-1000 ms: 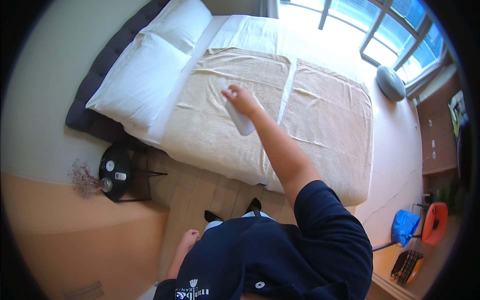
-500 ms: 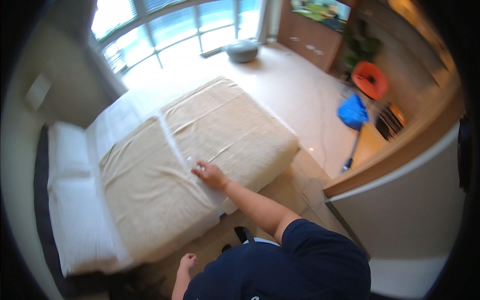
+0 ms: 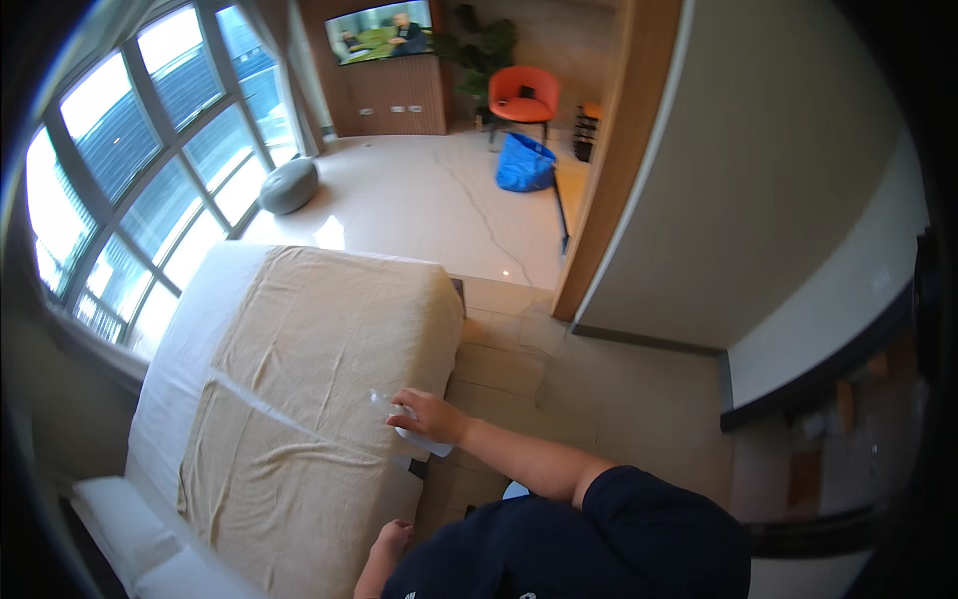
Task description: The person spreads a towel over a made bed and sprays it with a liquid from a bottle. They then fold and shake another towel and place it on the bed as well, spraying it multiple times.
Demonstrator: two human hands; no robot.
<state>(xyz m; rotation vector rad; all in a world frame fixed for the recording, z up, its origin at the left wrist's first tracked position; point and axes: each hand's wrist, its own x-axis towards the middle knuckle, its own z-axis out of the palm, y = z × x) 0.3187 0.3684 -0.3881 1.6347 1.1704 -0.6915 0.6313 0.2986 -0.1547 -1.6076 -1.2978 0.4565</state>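
My right hand (image 3: 427,415) is closed round a spray bottle (image 3: 429,442). A clear trigger head pokes out by the thumb, and the pale body hangs below my palm. The bottle is over the near edge of the bed, where two beige blankets (image 3: 324,314) lie on a white sheet (image 3: 185,324), a strip of which shows between them. Low beside the bed's near side, my left hand (image 3: 394,536) has its fingers curled in; whether it holds anything is hidden.
White pillows (image 3: 130,529) lie at the bed's head, lower left. Beyond the foot are a grey pouf (image 3: 289,186), a blue bag (image 3: 525,163) and an orange chair (image 3: 524,94). A cable crosses the tiled floor (image 3: 509,369). A wood-edged wall (image 3: 699,200) rises on the right.
My view has turned to the right, so the bed sits further left and more wall shows. The spray bottle stays in my right hand, now by the bed's near edge.
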